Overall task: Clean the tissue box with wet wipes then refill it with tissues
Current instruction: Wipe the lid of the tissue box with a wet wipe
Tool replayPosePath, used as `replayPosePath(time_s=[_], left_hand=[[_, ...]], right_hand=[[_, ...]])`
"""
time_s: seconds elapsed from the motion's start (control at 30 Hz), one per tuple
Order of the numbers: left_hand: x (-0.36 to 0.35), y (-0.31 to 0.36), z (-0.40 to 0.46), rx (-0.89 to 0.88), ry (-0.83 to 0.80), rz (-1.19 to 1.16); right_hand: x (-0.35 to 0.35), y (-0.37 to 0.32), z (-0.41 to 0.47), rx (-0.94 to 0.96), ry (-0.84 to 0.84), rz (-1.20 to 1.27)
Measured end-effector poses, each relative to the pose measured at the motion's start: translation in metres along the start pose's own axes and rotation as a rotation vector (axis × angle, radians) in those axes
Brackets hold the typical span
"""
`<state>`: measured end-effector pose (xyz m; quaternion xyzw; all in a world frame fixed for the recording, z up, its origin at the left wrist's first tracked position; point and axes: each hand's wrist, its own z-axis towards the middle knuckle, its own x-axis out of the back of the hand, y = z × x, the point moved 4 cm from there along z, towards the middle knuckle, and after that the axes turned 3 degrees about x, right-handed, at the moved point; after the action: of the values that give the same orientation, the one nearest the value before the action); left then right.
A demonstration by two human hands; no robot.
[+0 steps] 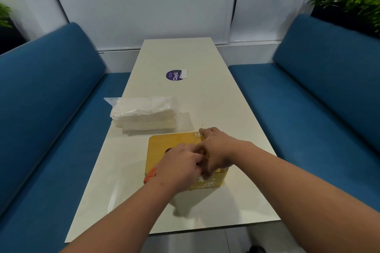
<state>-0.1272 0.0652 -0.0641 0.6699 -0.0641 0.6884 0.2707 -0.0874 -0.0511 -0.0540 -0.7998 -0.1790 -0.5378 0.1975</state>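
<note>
A yellow wooden tissue box (162, 146) lies on the pale table (205, 96), near its front edge. White flecks show on the box's far right corner and on its near side. My left hand (178, 166) hovers over the box's middle with the fingers curled; whatever is inside them is hidden. My right hand (218, 150) lies across the box's right part, with the index finger stretched toward the far corner and the thumb down the near side. The two hands touch above the slot. A clear plastic pack of white tissues (144, 113) lies just behind the box, to the left.
An orange object (149, 176) peeks out beside my left wrist at the box's near left corner. A round purple sticker (173, 75) with a white tag marks the table's far half. Blue benches (51, 109) run along both sides, with plants behind them.
</note>
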Motion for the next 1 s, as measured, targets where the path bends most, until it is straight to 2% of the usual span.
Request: replayPosePath(time_s=[0.07, 0.27, 0.43, 0.5, 0.57, 0.67, 0.73, 0.83, 1.0], left_hand=[[0.0, -0.001, -0.007, -0.047, -0.016, -0.016], [0.006, -0.013, -0.003, 0.022, 0.005, 0.006], [0.008, -0.007, -0.019, -0.009, -0.129, 0.013], [0.024, -0.012, -0.021, 0.029, -0.187, -0.031], [0.049, -0.017, -0.015, 0.151, -0.112, -0.234], [0.084, -0.027, -0.001, 0.463, 0.169, -0.627], [0.09, -0.029, 0.008, 0.652, 0.26, -0.946], [0.093, -0.018, 0.019, 0.77, 0.261, -1.352], [0.098, 0.001, 0.019, 0.757, 0.204, -1.598]], right_hand=[[0.001, -0.001, -0.001, -0.004, -0.002, -0.004], [-0.001, 0.002, -0.001, -0.014, -0.011, -0.01], [-0.002, 0.006, -0.002, -0.022, -0.041, 0.049], [0.007, 0.013, -0.006, -0.022, -0.039, 0.161], [0.026, 0.02, -0.01, -0.032, 0.1, 0.35], [0.061, 0.022, -0.02, -0.057, 0.444, 0.715], [0.077, 0.009, -0.025, -0.037, 0.557, 0.875], [0.093, -0.017, -0.028, 0.05, 0.575, 0.854], [0.098, -0.032, -0.04, 0.082, 0.538, 0.491]])
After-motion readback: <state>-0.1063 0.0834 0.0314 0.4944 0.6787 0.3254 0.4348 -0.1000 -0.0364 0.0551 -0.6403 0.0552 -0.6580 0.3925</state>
